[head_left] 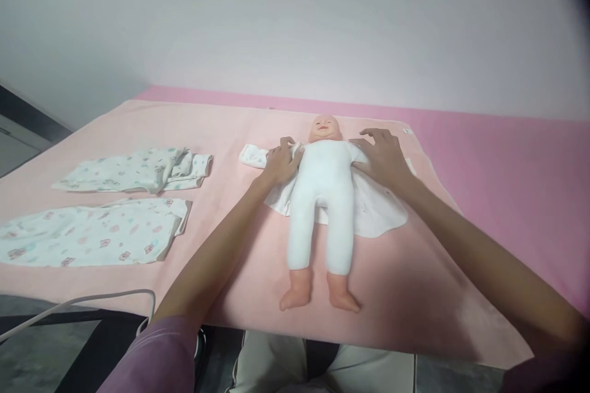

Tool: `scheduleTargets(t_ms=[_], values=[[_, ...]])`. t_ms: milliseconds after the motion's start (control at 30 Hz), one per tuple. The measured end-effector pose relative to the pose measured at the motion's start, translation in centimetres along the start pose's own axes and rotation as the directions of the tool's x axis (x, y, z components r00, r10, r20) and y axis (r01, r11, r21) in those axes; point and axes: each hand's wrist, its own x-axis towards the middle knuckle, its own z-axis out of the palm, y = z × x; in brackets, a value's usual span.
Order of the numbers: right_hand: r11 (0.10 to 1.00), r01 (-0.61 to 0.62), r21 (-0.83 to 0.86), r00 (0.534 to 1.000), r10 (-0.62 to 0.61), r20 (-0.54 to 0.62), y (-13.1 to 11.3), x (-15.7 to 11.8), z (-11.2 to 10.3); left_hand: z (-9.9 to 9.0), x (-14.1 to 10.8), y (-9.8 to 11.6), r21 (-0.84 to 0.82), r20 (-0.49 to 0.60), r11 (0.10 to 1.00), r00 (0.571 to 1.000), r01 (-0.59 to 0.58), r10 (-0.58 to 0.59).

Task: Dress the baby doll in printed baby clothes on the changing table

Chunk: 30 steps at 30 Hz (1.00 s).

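Note:
A baby doll [325,172] with a white cloth body and bare plastic head and feet lies face up, its feet towards me. Spread beneath its back is a white baby shirt [380,209], one sleeve reaching out to the left. My left hand [280,164] is at the doll's arm on the left, with bent fingers closed around it near the shirt's edge. On the other side my right hand [381,156] has the doll's other arm between thumb and forefinger, its remaining fingers raised. The palms hide parts of both arms.
To the left lie two pieces of folded printed baby clothing, an upper one [124,171] and a lower one [92,233]. A pale pink cloth [221,282] covers the table, over a brighter pink surface [516,196]. A white cable [106,296] crosses the front left edge.

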Motion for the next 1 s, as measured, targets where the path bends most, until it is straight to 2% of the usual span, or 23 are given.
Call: scheduleTargets(t_ms=[67,100,200,267,333,367,433,500,567,633,700,767,833,900,1000], values=[[0.997,-0.037,-0.072,0.99,0.027,-0.139,-1.2,-2.8,1.5,0.2,0.1,-0.1,-0.023,0.007,1.0,1.0,-0.002,0.002],[0.997,-0.04,-0.069,0.989,0.029,-0.148,-1.8,-4.1,2.2,0.2,0.1,-0.2,-0.037,0.006,0.999,1.0,-0.001,0.001],[0.996,-0.064,0.069,0.996,0.068,-0.051,-3.0,-7.1,4.0,-0.3,0.5,-0.1,-0.086,0.0,0.996,0.999,0.036,-0.036],[0.963,-0.183,0.199,0.983,0.184,0.012,-3.0,-8.1,4.8,-1.1,0.9,0.4,-0.113,-0.008,0.992,0.999,0.052,-0.054],[0.909,-0.309,0.279,0.95,0.306,0.056,-2.6,-8.5,5.2,-1.7,1.3,2.0,-0.101,-0.032,0.994,0.999,-0.028,0.024],[0.889,-0.349,0.298,0.936,0.343,0.071,-2.4,-8.5,5.2,-1.9,1.5,3.2,-0.081,-0.052,0.991,0.993,-0.111,0.107],[0.874,-0.372,0.312,0.927,0.363,0.091,-2.1,-8.4,5.1,-1.6,2.1,6.6,-0.038,-0.059,0.949,0.949,-0.313,0.31],[0.874,-0.368,0.317,0.93,0.354,0.104,-2.0,-8.0,4.7,-0.2,2.8,10.5,-0.032,0.032,0.882,0.882,-0.47,0.47],[0.873,-0.366,0.324,0.931,0.344,0.125,-2.0,-7.4,4.2,2.0,3.7,14.2,-0.025,0.229,0.844,0.819,-0.535,0.526],[0.871,-0.372,0.321,0.927,0.334,0.169,-1.9,-6.7,3.9,4.5,4.5,16.9,0.05,0.416,0.845,0.781,-0.532,0.467],[0.875,-0.393,0.283,0.913,0.335,0.232,-1.7,-6.1,3.7,6.4,5.0,18.1,0.151,0.514,0.833,0.762,-0.532,0.393],[0.878,-0.423,0.221,0.889,0.355,0.29,-1.5,-5.6,3.5,7.4,5.1,18.2,0.229,0.503,0.814,0.78,-0.535,0.371],[0.872,-0.455,0.183,0.865,0.384,0.323,-1.4,-5.2,3.5,7.2,4.9,17.5,0.255,0.42,0.82,0.822,-0.513,0.384],[0.856,-0.488,0.168,0.841,0.411,0.351,-1.4,-4.9,3.4,6.3,4.5,16.7,0.219,0.321,0.858,0.865,-0.465,0.386],[0.849,-0.514,0.123,0.811,0.435,0.391,-1.3,-4.2,3.4,4.6,4.1,15.8,0.136,0.208,0.898,0.899,-0.418,0.386]])
